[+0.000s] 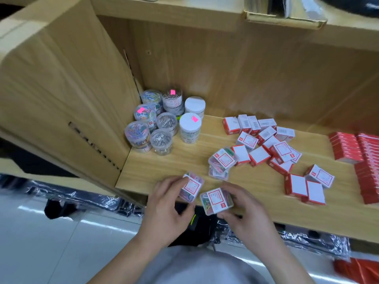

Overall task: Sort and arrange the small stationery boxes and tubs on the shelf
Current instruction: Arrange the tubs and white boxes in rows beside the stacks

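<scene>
Left hand [164, 203] pinched one clear clip box [191, 188], right hand [246, 210] gripped a second clip box [217, 201]; both looked light, rigid, slick, best held across opposite sides.

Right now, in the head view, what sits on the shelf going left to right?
Cluster of round tubs → two stacked clear boxes → scattered red-and-white small boxes → neat stacks of red boxes. The left hand with its clip box and the right hand with its clip box overlap these; omitted.
</scene>
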Available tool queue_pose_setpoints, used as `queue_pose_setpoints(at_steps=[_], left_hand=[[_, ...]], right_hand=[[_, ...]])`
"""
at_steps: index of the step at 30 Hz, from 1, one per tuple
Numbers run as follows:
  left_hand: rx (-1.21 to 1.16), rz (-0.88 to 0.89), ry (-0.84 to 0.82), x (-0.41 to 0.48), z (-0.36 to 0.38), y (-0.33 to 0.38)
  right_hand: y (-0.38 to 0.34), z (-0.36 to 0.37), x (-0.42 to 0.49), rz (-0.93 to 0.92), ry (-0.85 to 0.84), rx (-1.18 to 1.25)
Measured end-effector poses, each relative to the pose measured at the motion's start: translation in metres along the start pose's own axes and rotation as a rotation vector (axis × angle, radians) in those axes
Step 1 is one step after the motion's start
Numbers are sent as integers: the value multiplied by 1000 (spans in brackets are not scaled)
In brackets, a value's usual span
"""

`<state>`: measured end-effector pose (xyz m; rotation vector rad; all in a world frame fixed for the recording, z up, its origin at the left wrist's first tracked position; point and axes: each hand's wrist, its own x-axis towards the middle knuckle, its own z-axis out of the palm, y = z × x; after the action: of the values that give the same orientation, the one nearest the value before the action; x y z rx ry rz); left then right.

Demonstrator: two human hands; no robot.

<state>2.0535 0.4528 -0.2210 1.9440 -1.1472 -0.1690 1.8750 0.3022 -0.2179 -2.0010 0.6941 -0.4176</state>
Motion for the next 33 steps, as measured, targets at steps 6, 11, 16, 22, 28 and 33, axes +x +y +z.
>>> queue_pose_setpoints(at_steps=[6, 11, 16, 22, 28, 33], left_hand=[[-95, -39, 111, -12, -19, 9], [-137, 106, -24, -10, -9, 33], [1, 159, -65, -6, 15, 29], [100, 95, 0, -3, 16, 21], [162, 15, 128, 9, 9, 5], [132, 18, 112, 18, 8, 10]], right_hand=[[1, 1, -4, -40, 136, -110], [-2, 7, -1, -28, 276, -41], [-28, -16, 26, -87, 376, -76], [-29, -25, 76, -12, 139, -321], [-23, -18, 81, -55, 94, -358], [-33, -4, 106, 10, 110, -448]])
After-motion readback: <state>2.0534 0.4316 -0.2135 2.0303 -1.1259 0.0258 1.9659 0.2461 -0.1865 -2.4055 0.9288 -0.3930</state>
